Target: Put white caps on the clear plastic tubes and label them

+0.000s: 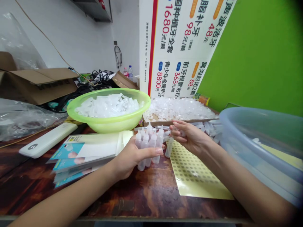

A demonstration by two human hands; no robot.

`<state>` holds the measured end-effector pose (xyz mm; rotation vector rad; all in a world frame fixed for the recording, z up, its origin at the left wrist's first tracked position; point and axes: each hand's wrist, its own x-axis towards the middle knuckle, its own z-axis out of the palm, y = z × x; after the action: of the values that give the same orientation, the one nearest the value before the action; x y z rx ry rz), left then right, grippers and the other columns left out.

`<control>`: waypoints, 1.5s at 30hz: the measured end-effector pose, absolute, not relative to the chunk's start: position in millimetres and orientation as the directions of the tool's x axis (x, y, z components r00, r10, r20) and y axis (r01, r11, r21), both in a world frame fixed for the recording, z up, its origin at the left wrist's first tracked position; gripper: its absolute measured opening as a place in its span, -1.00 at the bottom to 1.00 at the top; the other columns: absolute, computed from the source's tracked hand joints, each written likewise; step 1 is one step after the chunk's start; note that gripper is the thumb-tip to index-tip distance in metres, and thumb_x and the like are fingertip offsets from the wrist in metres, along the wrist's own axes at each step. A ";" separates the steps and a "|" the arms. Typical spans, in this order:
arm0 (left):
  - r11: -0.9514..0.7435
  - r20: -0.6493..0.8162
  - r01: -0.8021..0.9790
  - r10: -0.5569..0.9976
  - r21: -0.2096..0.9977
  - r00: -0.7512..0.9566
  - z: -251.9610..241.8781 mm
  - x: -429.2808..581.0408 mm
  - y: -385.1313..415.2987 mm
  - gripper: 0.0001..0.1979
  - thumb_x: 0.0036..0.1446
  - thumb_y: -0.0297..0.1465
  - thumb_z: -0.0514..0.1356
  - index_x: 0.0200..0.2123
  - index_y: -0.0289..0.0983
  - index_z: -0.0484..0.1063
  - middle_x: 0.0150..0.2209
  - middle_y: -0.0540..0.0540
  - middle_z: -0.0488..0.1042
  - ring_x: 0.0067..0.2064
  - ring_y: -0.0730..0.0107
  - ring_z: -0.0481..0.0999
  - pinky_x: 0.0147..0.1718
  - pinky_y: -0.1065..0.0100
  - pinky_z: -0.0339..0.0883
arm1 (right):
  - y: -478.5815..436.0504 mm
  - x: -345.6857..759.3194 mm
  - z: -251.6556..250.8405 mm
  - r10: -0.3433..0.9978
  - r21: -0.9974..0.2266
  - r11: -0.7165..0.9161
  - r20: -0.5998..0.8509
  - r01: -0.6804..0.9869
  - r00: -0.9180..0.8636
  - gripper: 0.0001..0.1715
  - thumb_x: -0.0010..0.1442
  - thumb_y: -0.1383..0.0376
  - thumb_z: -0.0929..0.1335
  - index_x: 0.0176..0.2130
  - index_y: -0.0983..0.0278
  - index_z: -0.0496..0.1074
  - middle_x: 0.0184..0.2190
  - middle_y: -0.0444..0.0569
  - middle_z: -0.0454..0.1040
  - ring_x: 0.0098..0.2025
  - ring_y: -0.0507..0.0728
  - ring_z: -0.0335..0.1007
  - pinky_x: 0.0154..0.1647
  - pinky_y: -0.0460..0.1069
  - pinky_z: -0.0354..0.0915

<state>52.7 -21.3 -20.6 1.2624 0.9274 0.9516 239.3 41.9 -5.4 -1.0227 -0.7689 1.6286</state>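
Note:
Several small translucent dropper bottles (146, 143) stand bunched, nozzles up, in my left hand (129, 156), whose thumb lies across their front. My right hand (189, 137) is just to the right of them, apart from the bunch, with its fingers curled. Something pale and translucent shows in its fingers, too unclear to name. Below the right fingers another translucent bottle (169, 148) rests at the edge of a yellow sheet of round stickers (196, 167). More translucent bottles (209, 127) lie behind my right hand.
A green basin (113, 123) piled with translucent plastic pieces stands behind my left hand. A shallow cardboard tray (165, 122) holds many small white parts. At right is a blue basin (260, 126). Printed packets (94, 148) and a white power bank (48, 140) lie at left.

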 end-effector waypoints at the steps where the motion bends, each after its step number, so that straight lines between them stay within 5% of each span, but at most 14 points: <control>1: 0.050 -0.031 -0.046 0.941 0.998 0.336 -20.2 52.4 -21.3 -0.69 -0.09 -0.25 0.36 -0.27 -0.28 0.48 -0.46 -0.02 0.49 -0.42 0.40 0.46 -0.53 0.47 0.25 | 42.9 239.6 -7.0 0.964 -0.868 -0.266 -0.230 -0.418 -0.135 -0.79 0.21 0.54 0.24 -0.41 0.30 0.22 -0.58 -0.17 0.29 -0.72 -0.16 0.05 -0.86 -0.31 -0.07; 11: -0.068 0.046 0.064 0.952 0.996 0.303 -4.8 48.3 -20.6 -0.72 -0.07 -0.28 0.32 -0.31 -0.31 0.43 -0.55 0.05 0.41 -0.51 0.50 0.35 -0.55 0.49 0.19 | 42.3 240.2 -8.5 0.966 -0.922 -0.242 -0.200 -0.301 -0.164 -0.91 0.02 0.48 0.44 -0.44 0.37 0.44 -0.46 -0.08 0.44 -0.57 -0.13 0.22 -0.60 -0.25 0.21; 18: -0.075 0.051 0.076 0.961 0.994 0.273 -5.0 44.1 -18.6 -0.72 -0.07 -0.30 0.35 -0.33 -0.27 0.36 -0.59 0.13 0.32 -0.62 0.61 0.22 -0.68 0.55 0.03 | 30.2 235.6 -2.4 0.957 -0.968 -0.056 0.017 -0.243 -0.291 -0.68 -0.01 0.27 0.49 -0.27 0.30 0.37 -0.43 -0.13 0.50 -0.65 -0.15 0.04 -0.65 -0.20 0.02; 21: -0.052 0.032 0.067 0.965 0.996 0.261 -6.1 44.8 -18.1 -0.73 -0.07 -0.31 0.35 -0.33 -0.27 0.36 -0.61 0.14 0.31 -0.65 0.62 0.19 -0.71 0.55 -0.01 | 25.3 235.3 1.8 0.933 -0.982 0.035 0.098 -0.184 -0.346 -0.69 0.08 0.12 0.42 -0.34 0.28 0.31 -0.51 -0.17 0.44 -0.69 -0.14 -0.04 -0.69 -0.17 -0.12; 25: -0.041 0.039 -0.001 0.967 0.999 0.252 -6.3 46.9 -17.3 -0.70 -0.11 -0.38 0.36 -0.27 -0.28 0.41 -0.48 0.07 0.44 -0.53 0.57 0.35 -0.58 0.54 0.19 | 28.4 240.0 0.4 0.914 -0.987 0.118 0.151 -0.109 -0.377 -0.64 0.14 0.06 0.37 -0.43 0.26 0.28 -0.63 -0.24 0.27 -0.68 -0.12 -0.03 -0.67 -0.16 -0.15; 34: 0.112 -0.103 -0.022 0.958 0.993 0.269 -3.9 47.5 -15.6 -0.58 -0.17 -0.29 0.37 -0.21 -0.34 0.41 -0.55 0.06 0.40 -0.60 0.59 0.24 -0.65 0.55 0.10 | 26.3 239.7 -2.8 0.846 -0.990 0.127 0.143 -0.067 -0.514 -0.66 0.17 0.03 0.35 -0.23 0.24 0.36 -0.62 -0.27 0.07 -0.59 -0.06 -0.09 -0.60 -0.12 -0.15; 40: 0.053 -0.039 -0.038 0.949 0.998 0.312 -6.2 51.2 -14.7 -0.60 -0.15 -0.32 0.37 -0.20 -0.34 0.46 -0.50 0.02 0.44 -0.57 0.59 0.22 -0.63 0.54 0.09 | 27.7 235.1 -4.8 0.908 -0.973 0.194 0.226 -0.125 -0.354 -0.66 0.19 0.00 0.31 -0.24 0.21 0.30 -0.66 -0.31 0.00 -0.63 -0.06 -0.18 -0.61 -0.12 -0.17; 45: 0.018 0.000 -0.052 0.943 0.998 0.333 -9.2 53.3 -18.9 -0.68 -0.15 -0.37 0.37 -0.27 -0.33 0.47 -0.49 0.03 0.45 -0.54 0.56 0.29 -0.55 0.51 0.16 | 22.8 230.5 -3.4 0.839 -0.877 0.464 0.388 0.127 -0.381 -0.74 0.19 0.10 0.33 -0.34 0.25 0.36 -0.50 -0.13 0.30 -0.47 0.01 0.17 -0.46 -0.09 0.11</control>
<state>53.3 -18.9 -9.2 1.3047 0.9233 0.9751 230.5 22.8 -3.4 -0.8197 -1.8059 0.9858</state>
